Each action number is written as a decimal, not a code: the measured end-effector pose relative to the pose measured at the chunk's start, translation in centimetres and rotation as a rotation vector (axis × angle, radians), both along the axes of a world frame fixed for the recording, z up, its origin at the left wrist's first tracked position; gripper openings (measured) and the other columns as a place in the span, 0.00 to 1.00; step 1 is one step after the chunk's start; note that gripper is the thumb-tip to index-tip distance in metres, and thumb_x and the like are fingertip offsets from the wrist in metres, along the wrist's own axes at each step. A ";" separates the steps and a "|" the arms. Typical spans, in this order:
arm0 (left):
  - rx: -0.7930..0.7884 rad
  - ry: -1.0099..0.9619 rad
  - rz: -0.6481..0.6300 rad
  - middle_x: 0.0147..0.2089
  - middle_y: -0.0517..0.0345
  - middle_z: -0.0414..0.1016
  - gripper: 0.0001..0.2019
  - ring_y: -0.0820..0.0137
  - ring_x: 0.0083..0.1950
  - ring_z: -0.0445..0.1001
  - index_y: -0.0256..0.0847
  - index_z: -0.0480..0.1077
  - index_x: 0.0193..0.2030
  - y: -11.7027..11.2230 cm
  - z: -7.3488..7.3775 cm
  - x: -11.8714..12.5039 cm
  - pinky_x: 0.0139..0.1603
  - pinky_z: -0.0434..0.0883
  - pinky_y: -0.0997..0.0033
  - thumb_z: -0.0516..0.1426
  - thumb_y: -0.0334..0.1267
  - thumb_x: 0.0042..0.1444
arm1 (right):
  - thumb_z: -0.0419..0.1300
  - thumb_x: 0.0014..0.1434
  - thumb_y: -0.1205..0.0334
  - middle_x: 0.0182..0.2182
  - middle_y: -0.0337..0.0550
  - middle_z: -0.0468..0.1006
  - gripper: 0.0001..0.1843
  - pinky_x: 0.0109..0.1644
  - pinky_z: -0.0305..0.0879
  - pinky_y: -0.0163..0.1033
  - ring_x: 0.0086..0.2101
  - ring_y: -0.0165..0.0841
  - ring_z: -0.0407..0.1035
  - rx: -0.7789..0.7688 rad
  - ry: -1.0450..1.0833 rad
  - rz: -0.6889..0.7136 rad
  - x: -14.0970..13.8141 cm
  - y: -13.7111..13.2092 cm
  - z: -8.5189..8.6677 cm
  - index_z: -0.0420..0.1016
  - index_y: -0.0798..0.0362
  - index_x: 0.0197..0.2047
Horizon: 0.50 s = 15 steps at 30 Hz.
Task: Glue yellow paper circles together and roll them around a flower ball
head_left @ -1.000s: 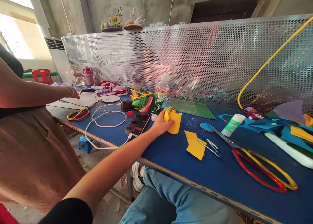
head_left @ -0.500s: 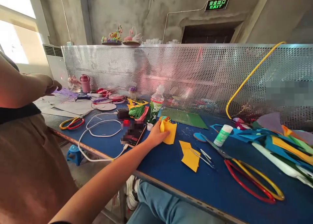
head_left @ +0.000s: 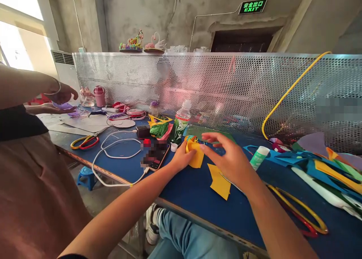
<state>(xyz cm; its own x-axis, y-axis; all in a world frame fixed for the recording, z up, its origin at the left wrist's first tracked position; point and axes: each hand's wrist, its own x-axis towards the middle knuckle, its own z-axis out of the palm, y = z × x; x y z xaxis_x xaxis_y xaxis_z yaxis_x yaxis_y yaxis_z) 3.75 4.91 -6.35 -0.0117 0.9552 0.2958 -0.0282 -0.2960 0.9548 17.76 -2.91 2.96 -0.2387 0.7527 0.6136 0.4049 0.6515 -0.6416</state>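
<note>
My left hand [head_left: 183, 156] is closed on a folded yellow sheet [head_left: 196, 160] above the blue table, thumb on its front. To the right of the sheet, my right hand [head_left: 226, 157] hovers with fingers apart and nothing in it; its index finger and thumb come close to the sheet's edge. Below lie cut yellow pieces [head_left: 220, 185], with thin metal tweezers partly hidden by my right hand. The red and yellow handles of large scissors [head_left: 299, 210] show beyond my right forearm, their blades hidden. A glue stick [head_left: 259, 157] stands tilted behind my right wrist.
A plastic bottle [head_left: 181, 121] and a phone [head_left: 158, 157] on a white cable [head_left: 96, 164] are left of my hands. Coloured scraps [head_left: 313, 159] pile up at right. A perforated metal screen [head_left: 220, 89] closes the back. A co-worker's hands [head_left: 60, 97] hold purple material at left.
My right hand has come into view from the right and reached toward the yellow sheet. My left hand keeps its hold nearly in place. The co-worker's hands have come together over the purple material.
</note>
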 end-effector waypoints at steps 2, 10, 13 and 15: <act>-0.001 -0.005 -0.012 0.38 0.56 0.73 0.12 0.67 0.39 0.72 0.39 0.65 0.42 -0.1 0.0 0.2 0.41 0.69 0.69 0.57 0.33 0.49 | 0.65 0.44 0.51 0.47 0.48 0.72 0.27 0.49 0.63 0.51 0.45 0.42 0.66 -0.127 -0.040 -0.068 1.0 4.3 -1.5 0.68 0.49 0.48; 0.006 0.013 -0.097 0.36 0.54 0.72 0.09 0.69 0.36 0.72 0.37 0.66 0.41 0.3 1.7 1.9 0.38 0.69 0.70 0.50 0.34 0.54 | 0.66 0.44 0.57 0.40 0.42 0.78 0.20 0.44 0.67 0.40 0.41 0.38 0.71 -0.652 0.316 0.280 2.7 8.4 -7.2 0.71 0.49 0.41; 0.024 0.032 -0.070 0.35 0.55 0.71 0.08 0.69 0.36 0.71 0.37 0.66 0.39 1.8 2.0 2.7 0.38 0.68 0.71 0.52 0.32 0.51 | 0.67 0.42 0.57 0.37 0.41 0.79 0.17 0.39 0.69 0.39 0.38 0.38 0.72 -0.650 0.464 0.213 3.4 8.8 -7.1 0.72 0.48 0.38; 0.041 0.037 -0.054 0.35 0.56 0.71 0.08 0.69 0.36 0.70 0.37 0.66 0.38 2.6 1.6 3.1 0.38 0.68 0.71 0.53 0.30 0.49 | 0.68 0.40 0.57 0.37 0.41 0.79 0.18 0.37 0.69 0.39 0.37 0.38 0.73 -0.644 0.531 0.165 4.0 9.2 -7.2 0.73 0.49 0.37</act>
<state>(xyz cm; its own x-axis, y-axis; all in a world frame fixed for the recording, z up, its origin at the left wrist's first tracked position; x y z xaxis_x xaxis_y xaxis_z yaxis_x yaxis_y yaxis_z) 6.87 7.52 -4.73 0.0511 0.9412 0.3339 -0.0096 -0.3339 0.9426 21.74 6.28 -4.23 -0.1774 0.9743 0.1387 -0.1228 0.1179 -0.9854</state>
